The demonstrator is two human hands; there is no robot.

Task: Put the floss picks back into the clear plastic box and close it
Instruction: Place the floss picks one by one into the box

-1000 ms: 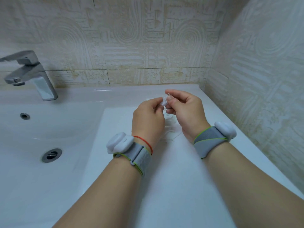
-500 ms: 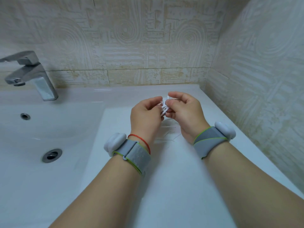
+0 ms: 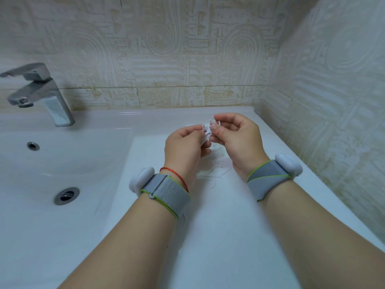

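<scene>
A small bunch of white floss picks (image 3: pixel 208 130) is held between both hands above the white counter. My left hand (image 3: pixel 185 147) pinches the bunch from the left with curled fingers. My right hand (image 3: pixel 235 138) pinches it from the right, thumb on top. Several more loose white floss picks (image 3: pixel 214 174) lie on the counter below and between my wrists. The clear plastic box cannot be made out; my hands may hide it.
A white basin (image 3: pixel 52 163) with a drain (image 3: pixel 66 195) lies to the left, with a chrome tap (image 3: pixel 39 94) behind it. The white counter (image 3: pixel 218 236) runs to a tiled wall at the back and a tiled wall (image 3: pixel 333 122) close on the right.
Both hands stayed together over the counter and shifted the bunch of picks slightly between their fingers. More of the picks show above the fingertips now.
</scene>
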